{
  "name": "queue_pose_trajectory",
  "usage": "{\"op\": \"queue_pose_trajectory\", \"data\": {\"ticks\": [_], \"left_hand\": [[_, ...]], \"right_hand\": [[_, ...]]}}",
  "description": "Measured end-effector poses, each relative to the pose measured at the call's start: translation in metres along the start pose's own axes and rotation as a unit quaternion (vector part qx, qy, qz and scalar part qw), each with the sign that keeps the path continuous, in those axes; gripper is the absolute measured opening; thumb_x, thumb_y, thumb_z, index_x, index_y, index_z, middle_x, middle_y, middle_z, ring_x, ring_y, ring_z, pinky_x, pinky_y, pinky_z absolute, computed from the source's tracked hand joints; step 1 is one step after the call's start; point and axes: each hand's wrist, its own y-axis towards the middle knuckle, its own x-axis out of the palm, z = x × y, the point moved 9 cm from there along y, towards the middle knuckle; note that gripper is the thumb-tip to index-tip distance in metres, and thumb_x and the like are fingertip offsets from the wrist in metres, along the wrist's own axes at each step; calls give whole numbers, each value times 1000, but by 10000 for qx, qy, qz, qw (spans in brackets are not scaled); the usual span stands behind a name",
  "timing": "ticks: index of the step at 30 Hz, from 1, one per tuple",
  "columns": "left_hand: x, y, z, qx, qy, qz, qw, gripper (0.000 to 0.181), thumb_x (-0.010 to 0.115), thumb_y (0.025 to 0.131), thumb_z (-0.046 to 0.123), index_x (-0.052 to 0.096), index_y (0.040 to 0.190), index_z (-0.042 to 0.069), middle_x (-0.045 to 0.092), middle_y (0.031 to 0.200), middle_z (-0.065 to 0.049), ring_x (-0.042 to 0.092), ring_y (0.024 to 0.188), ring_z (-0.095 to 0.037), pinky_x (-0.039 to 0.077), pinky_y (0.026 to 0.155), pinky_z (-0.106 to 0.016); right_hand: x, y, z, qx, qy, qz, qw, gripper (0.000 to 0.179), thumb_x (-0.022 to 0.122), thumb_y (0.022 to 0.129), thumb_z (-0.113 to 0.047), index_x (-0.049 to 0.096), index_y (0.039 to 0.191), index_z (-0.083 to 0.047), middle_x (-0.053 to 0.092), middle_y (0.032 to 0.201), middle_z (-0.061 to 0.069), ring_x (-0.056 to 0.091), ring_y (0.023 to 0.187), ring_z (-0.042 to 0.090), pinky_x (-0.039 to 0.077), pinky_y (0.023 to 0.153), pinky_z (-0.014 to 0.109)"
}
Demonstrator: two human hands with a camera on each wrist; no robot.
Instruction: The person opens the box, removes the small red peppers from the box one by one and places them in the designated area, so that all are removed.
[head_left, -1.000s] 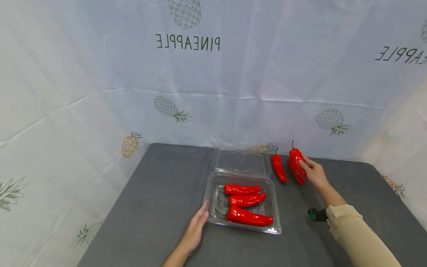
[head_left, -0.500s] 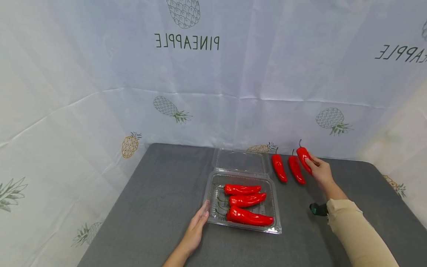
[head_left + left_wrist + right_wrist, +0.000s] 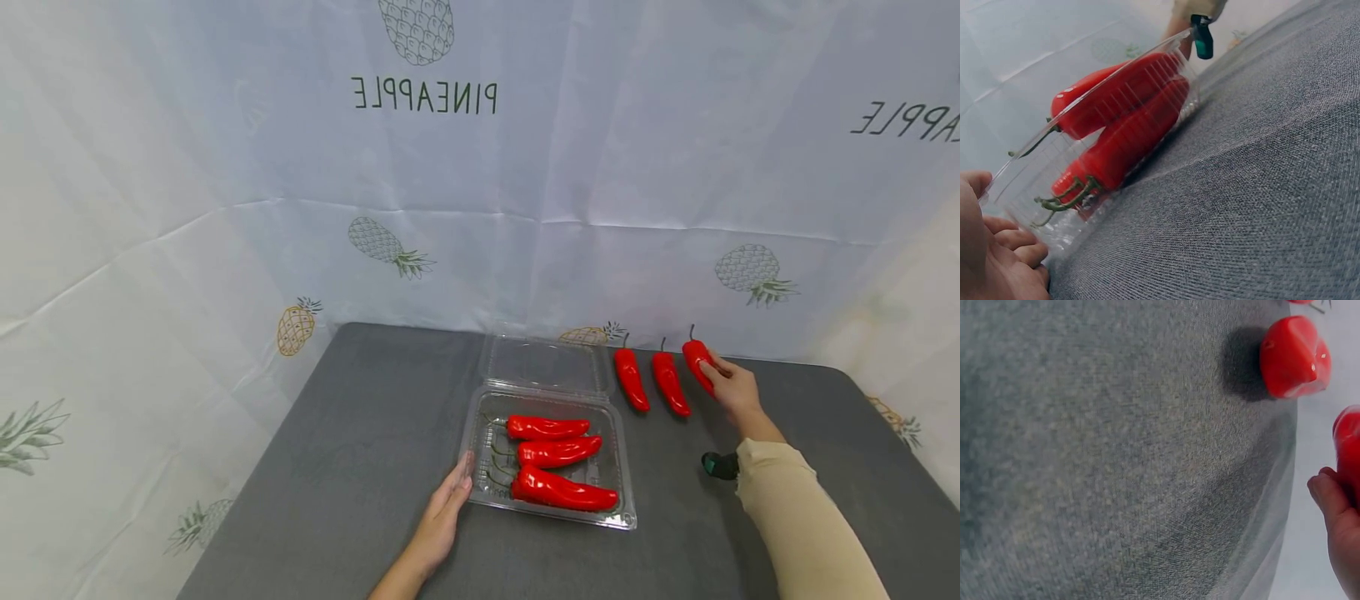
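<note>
My right hand (image 3: 735,390) holds a long red pepper (image 3: 697,360) by its lower part, at the back right of the table; its green stem points away. In the right wrist view, my fingers (image 3: 1330,499) and the red pepper show at the right edge. To its left lie two more red peppers, a nearer one (image 3: 670,383) and a farther one (image 3: 632,379). My left hand (image 3: 438,518) grips the left edge of a clear plastic clamshell box (image 3: 626,500), thumb at the rim and fingers against the wall. Three red peppers (image 3: 562,488) lie crosswise inside, stems leftward.
The box's clear lid (image 3: 543,364) lies folded back toward the rear of the grey table (image 3: 360,433). A white pineapple-print cloth (image 3: 510,183) hangs right behind the table's far edge. A dark green strap piece (image 3: 720,465) sticks out at my right sleeve.
My right hand has moved to the right with the pepper and lowered it, away from beside the middle pepper. The left hand and the box stay in place.
</note>
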Motion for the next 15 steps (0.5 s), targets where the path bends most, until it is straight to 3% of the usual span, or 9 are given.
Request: {"op": "queue_pose_trajectory", "data": {"ticks": [3, 9, 15], "left_hand": [[0, 0, 0, -17, 14, 4, 10000, 54, 32, 102, 17, 17, 142, -14, 18, 149, -31, 23, 129, 8, 18, 101, -1], [0, 0, -2, -113, 56, 14, 9999, 54, 32, 102, 20, 17, 143, -13, 18, 150, -28, 15, 138, -24, 18, 101, -1], [0, 0, 0, -74, 10, -6, 10000, 54, 32, 102, 19, 16, 143, -12, 18, 151, -28, 16, 138, -21, 18, 102, -2]], "right_hand": [[-2, 1, 1, 57, -54, 67, 9999, 58, 37, 98, -41, 17, 145, -12, 19, 150, 29, 27, 130, 43, 34, 106, 53], [-2, 5, 6, 171, -325, 117, 9993, 55, 37, 99, -36, 20, 145, -11, 20, 149, 30, 29, 129, 44, 35, 105, 53], [-1, 8, 9, 200, -633, 41, 9978, 54, 37, 99, -33, 20, 144, -9, 21, 147, 33, 30, 128, 44, 36, 105, 52]]}}
